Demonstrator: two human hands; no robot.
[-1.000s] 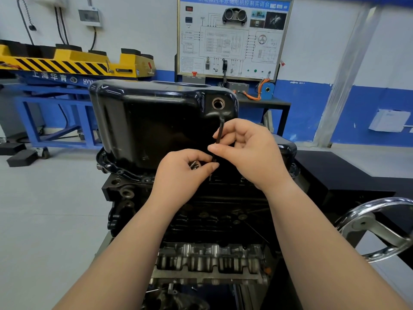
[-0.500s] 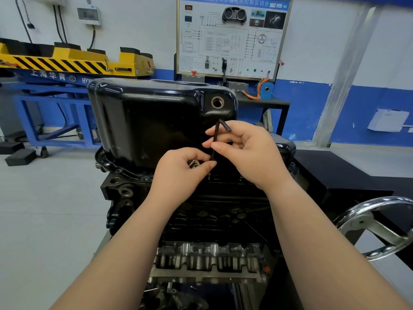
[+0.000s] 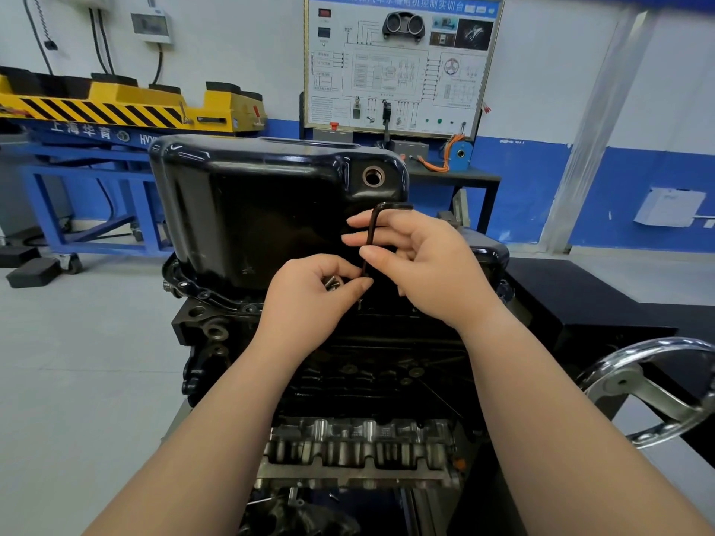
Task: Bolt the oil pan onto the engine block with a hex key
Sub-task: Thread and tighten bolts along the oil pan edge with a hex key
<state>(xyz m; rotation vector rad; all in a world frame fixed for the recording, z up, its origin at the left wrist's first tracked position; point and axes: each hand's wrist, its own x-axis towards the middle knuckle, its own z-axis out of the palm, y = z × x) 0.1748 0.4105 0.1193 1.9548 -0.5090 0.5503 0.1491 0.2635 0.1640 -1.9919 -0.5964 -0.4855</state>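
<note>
One change is recorded over the last second: the hex key (image 3: 369, 241) has turned about its long shaft. A second ago its short arm could barely be made out, and half a second ago it showed angled to the right. It now lies level and points right, just under the drain hole (image 3: 373, 176) of the oil pan (image 3: 251, 210). The shaft itself has kept its place, upright against the pan's near wall.

Right hand (image 3: 425, 268): the thumb and first fingers (image 3: 356, 223) pinch the shaft about midway, the fingers reaching straight past it to the left.

Left hand (image 3: 309, 303): unmoved throughout, fingers curled round a few loose silver bolts (image 3: 333, 282), one fingertip just beside the foot of the key.

The pan sits sump-up on the engine block (image 3: 387, 361), its flange (image 3: 201, 292) lying on the block's upper face. The key's lower end passes behind the left hand, so it cannot be told whether it is seated in a bolt head.

Assessment: turning the key with so light a fingertip hold suggests a bolt being spun down at the near edge of the flange, not yet given its final tightening. With spare bolts held in reserve, the fastening is judged part-way done, with further holes to fill.
</note>
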